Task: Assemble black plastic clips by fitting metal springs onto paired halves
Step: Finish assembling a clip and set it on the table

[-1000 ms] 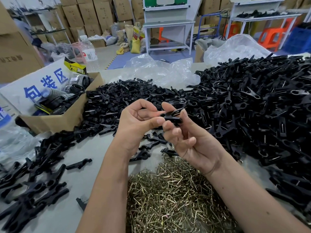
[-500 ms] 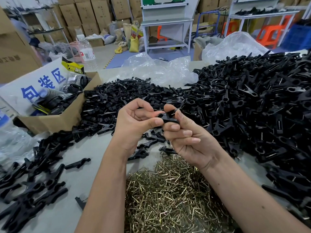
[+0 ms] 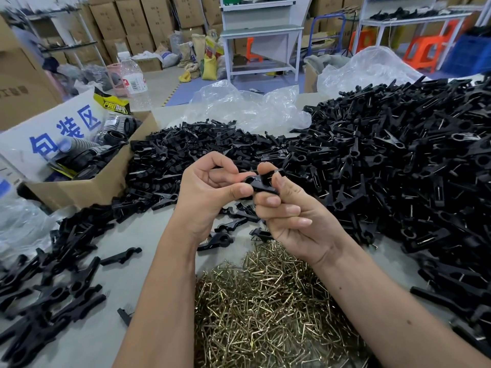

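Now both hands have closed in: left hand [image 3: 210, 192] and right hand [image 3: 289, 213] pinch one clip [image 3: 261, 185] between curled fingers, halves apparently mated; springs [image 3: 265, 309] at 6 o'clock.

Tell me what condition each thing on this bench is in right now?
Left hand: pinching the clip.
Right hand: gripping the clip.
Clip: held between both hands.
Springs: loose heap.
Cardboard box: open, filled.
Water bottle: upright, capped.
Plastic bag: crumpled, open.

Grey table [image 3: 79, 341] — clip halves [image 3: 186, 160], springs [image 3: 265, 314], carton [image 3: 87, 189].
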Available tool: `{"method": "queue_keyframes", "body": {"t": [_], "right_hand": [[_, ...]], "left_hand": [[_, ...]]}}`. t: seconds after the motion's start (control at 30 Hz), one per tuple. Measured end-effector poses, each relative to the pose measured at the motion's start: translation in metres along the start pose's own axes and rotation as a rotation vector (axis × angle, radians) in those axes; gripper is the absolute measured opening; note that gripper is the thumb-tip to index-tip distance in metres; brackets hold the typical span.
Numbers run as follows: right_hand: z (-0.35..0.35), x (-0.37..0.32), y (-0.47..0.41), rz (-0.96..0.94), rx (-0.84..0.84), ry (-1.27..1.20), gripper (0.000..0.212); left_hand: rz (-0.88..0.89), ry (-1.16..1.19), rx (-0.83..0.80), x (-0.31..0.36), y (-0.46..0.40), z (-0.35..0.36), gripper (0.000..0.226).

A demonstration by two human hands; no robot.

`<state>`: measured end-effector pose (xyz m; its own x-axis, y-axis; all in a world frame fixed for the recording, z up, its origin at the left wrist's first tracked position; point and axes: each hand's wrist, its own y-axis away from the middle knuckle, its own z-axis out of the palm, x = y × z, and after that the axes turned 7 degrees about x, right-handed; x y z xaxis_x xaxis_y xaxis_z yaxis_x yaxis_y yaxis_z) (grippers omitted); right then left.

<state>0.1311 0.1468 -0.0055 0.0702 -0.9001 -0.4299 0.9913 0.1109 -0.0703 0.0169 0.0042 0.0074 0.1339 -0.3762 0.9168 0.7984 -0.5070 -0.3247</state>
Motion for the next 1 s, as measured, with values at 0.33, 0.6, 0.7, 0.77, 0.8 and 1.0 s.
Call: {"method": "queue_keyframes", "body": {"t": [0.33,0.6,0.7,0.77,0.8,1.0], "right_hand": [[0.002,0.003,0.000,-0.016,-0.009,0.035,0.033],[0.005,0.008,-0.002,-0.028,-0.010,0.059,0.031],[0.005,0.008,-0.002,-0.014,-0.021,0.041,0.027],[0.003,0.008,-0.002,-0.008,-0.009,0.031,0.023],[0.002,0.008,-0.003,-0.009,0.000,0.036,0.020],[0.003,-0.011,-0.002,-0.154,0.156,0.341,0.031]], "left_hand": [[0.007,0.051,-0.021,0.003,0.001,-0.001,0.030],[0.002,0.054,-0.086,0.007,0.001,-0.004,0.042],[-0.005,0.055,-0.086,0.007,0.001,-0.004,0.044],[0.000,0.043,-0.077,0.006,0.000,-0.006,0.044],[-0.001,0.037,-0.077,0.005,0.000,-0.006,0.043],[-0.031,-0.150,0.155,0.003,-0.001,-0.015,0.022]]}}
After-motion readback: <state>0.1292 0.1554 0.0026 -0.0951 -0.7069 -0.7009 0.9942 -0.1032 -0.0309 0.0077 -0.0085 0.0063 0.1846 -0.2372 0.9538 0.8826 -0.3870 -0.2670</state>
